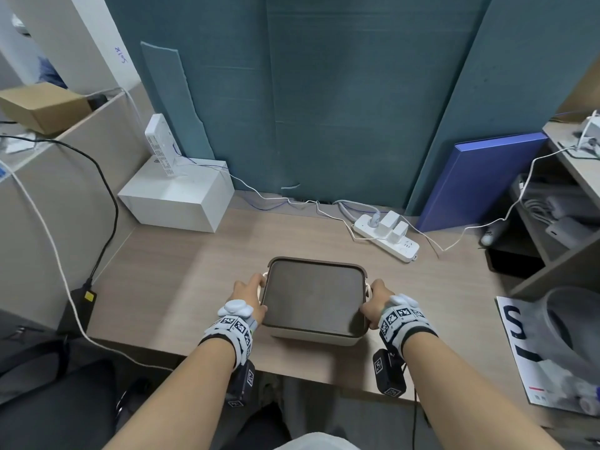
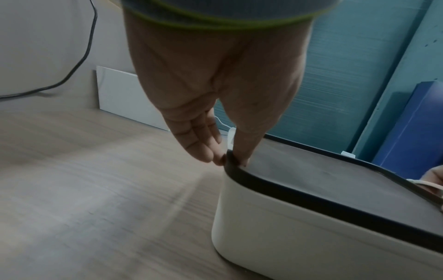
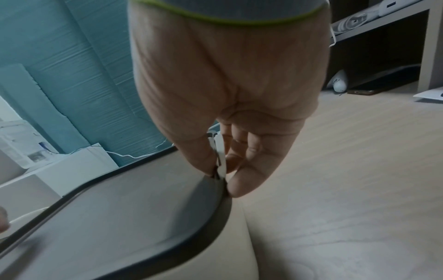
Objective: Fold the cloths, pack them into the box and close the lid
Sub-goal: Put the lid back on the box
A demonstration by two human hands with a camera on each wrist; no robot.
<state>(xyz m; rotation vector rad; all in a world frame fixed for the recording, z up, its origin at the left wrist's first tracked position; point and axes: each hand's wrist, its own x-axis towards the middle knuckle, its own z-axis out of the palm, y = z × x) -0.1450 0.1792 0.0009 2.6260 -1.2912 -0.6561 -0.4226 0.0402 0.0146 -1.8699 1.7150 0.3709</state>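
A cream box (image 1: 311, 337) stands on the wooden table near its front edge, with its dark brown lid (image 1: 313, 295) lying flat on top. My left hand (image 1: 250, 295) holds the left side: the thumb presses on the lid (image 2: 311, 176) and the fingers (image 2: 203, 149) touch the rim from outside. My right hand (image 1: 378, 300) mirrors it on the right side, pinching the lid edge (image 3: 120, 217) beside a white side handle (image 3: 220, 157). The cream wall (image 2: 287, 236) is bare. No cloth shows in any view, and the lid hides the inside of the box.
A white power strip (image 1: 386, 237) with plugs and cables lies behind the box. A white carton (image 1: 177, 198) sits at the back left, and a blue folder (image 1: 480, 180) leans at the back right. A printed sheet (image 1: 532, 352) and a shelf unit (image 1: 552, 254) are on the right.
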